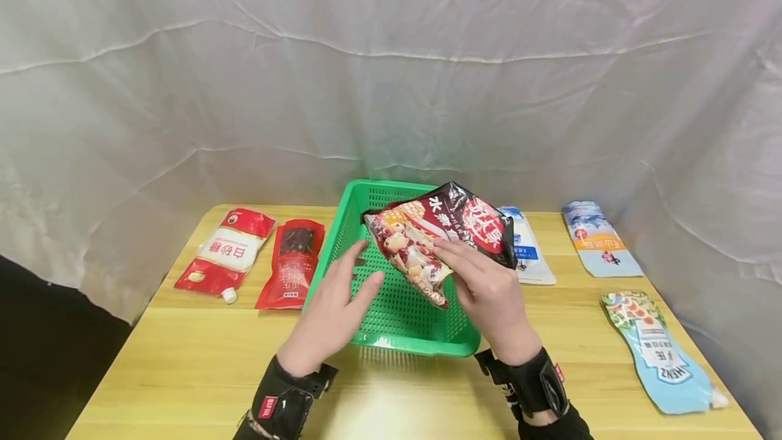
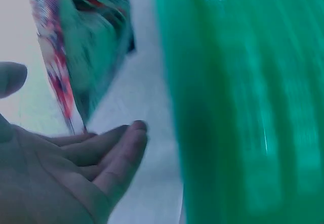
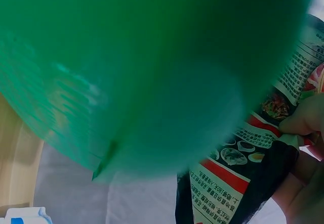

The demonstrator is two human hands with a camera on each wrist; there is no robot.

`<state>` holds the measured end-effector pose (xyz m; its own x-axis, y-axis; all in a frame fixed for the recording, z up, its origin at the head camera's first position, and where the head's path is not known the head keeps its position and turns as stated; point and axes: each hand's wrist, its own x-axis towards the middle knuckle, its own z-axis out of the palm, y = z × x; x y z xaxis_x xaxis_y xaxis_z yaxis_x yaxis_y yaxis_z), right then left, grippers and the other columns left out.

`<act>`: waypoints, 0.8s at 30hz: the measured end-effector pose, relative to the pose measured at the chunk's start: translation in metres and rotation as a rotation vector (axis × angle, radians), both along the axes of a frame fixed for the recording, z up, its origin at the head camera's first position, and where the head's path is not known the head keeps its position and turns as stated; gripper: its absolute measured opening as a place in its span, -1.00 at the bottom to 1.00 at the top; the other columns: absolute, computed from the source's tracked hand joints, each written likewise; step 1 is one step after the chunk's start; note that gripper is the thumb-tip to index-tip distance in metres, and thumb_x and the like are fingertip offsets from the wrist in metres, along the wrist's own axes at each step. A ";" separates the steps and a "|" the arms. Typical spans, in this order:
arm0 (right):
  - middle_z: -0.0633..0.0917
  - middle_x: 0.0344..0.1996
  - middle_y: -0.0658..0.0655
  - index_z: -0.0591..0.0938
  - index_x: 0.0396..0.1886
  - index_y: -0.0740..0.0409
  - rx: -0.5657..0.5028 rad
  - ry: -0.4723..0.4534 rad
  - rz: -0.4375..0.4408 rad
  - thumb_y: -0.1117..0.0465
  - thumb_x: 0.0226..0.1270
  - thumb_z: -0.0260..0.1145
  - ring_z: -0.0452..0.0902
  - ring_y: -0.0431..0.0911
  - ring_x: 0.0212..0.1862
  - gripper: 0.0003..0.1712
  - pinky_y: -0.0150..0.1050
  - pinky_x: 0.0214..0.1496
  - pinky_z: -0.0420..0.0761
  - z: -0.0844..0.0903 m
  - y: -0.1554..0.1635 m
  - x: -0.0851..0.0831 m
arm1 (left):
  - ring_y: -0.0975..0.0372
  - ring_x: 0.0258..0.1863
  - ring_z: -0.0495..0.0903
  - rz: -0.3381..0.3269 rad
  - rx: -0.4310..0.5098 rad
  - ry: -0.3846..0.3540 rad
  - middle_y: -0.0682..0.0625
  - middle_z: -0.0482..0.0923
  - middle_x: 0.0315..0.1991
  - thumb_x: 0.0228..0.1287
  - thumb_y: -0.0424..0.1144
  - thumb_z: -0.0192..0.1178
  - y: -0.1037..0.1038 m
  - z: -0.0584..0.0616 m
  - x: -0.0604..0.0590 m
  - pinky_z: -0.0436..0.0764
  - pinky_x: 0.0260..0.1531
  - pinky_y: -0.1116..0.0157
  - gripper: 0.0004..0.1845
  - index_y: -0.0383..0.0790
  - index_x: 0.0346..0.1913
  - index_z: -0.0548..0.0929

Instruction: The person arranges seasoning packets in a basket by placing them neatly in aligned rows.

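Snack packet (image 1: 441, 236), dark red and printed with food pictures, hangs at frame centre just above the green basket (image 1: 391, 331), pinched at its right edge by the right hand (image 1: 489, 287); the left hand (image 1: 332, 311) hovers spread and empty over the basket's left rim. Judging by this, the basket holds nothing yet, so the packing has barely begun. Farther back on the counter (image 1: 183, 372), two red pouches (image 1: 256, 257) lie left and three pale sachets (image 1: 601, 240) right, all untouched.
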<state>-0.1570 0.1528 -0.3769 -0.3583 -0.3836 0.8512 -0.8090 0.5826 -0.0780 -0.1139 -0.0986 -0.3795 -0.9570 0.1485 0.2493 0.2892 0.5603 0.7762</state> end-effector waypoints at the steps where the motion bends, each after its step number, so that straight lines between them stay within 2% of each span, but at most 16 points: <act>1: 0.81 -0.01 0.17 0.78 0.03 0.24 0.006 0.001 0.003 0.55 0.23 0.23 0.78 0.11 -0.01 -0.57 -0.06 -0.02 0.73 0.000 0.000 0.001 | -0.04 0.39 0.44 -0.005 0.044 -0.037 -0.17 0.32 0.53 0.59 0.18 0.05 0.005 0.001 0.000 0.48 0.30 -0.18 -0.18 -0.20 0.65 0.08; 5: 0.81 0.00 0.17 0.78 0.06 0.23 0.029 0.006 0.023 0.57 0.21 0.26 0.77 0.09 0.00 -0.55 -0.06 -0.06 0.74 0.000 -0.001 0.005 | -0.07 0.29 0.55 -0.037 0.225 -0.142 -0.27 0.33 0.51 0.58 0.18 0.06 0.023 0.002 -0.003 0.54 0.26 -0.13 -0.08 -0.27 0.67 -0.10; 8: 0.81 0.00 0.17 0.77 0.07 0.24 0.046 0.004 0.039 0.59 0.17 0.31 0.77 0.10 0.00 -0.53 -0.08 -0.12 0.75 0.001 -0.002 0.006 | -0.14 0.39 0.46 -0.052 0.357 -0.165 -0.35 0.23 0.54 0.58 0.12 0.11 0.032 0.001 -0.005 0.47 0.35 -0.10 -0.03 -0.31 0.67 -0.20; 11: 0.81 0.00 0.16 0.78 0.07 0.23 0.066 -0.013 0.040 0.60 0.13 0.35 0.77 0.11 0.01 -0.51 -0.09 -0.14 0.75 0.001 -0.003 0.008 | -0.16 0.44 0.39 -0.073 0.471 -0.159 -0.36 0.21 0.55 0.55 0.03 0.18 0.036 0.001 -0.008 0.43 0.38 -0.07 -0.03 -0.28 0.66 -0.20; 13: 0.81 0.01 0.16 0.78 0.06 0.23 0.081 -0.030 0.041 0.61 0.12 0.37 0.77 0.13 0.02 -0.50 -0.08 -0.11 0.75 0.002 -0.004 0.009 | -0.17 0.45 0.37 -0.076 0.514 -0.160 -0.35 0.18 0.56 0.53 0.00 0.21 0.038 0.002 -0.009 0.46 0.36 -0.06 -0.01 -0.27 0.66 -0.22; 20: 0.80 0.03 0.15 0.79 0.07 0.21 0.119 -0.060 0.049 0.70 -0.01 0.40 0.76 0.13 0.05 -0.39 -0.10 -0.17 0.76 0.004 -0.004 0.010 | -0.24 0.40 0.41 -0.151 0.641 -0.159 -0.38 0.16 0.53 0.53 -0.18 0.23 0.039 0.002 -0.014 0.63 0.18 0.00 -0.05 -0.33 0.63 -0.23; 24: 0.79 0.07 0.13 0.78 0.10 0.20 0.129 -0.069 0.055 0.71 -0.04 0.40 0.75 0.13 0.08 -0.34 -0.14 -0.22 0.76 0.006 -0.003 0.009 | -0.17 0.37 0.45 -0.142 0.668 -0.170 -0.33 0.21 0.50 0.50 -0.23 0.25 0.039 0.003 -0.015 0.64 0.19 0.05 -0.07 -0.32 0.62 -0.18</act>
<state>-0.1477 0.1500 -0.3711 -0.3897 -0.5087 0.7677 -0.8351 0.5466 -0.0617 -0.1291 -0.0594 -0.3769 -0.9735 0.1425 0.1790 0.1680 -0.0863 0.9820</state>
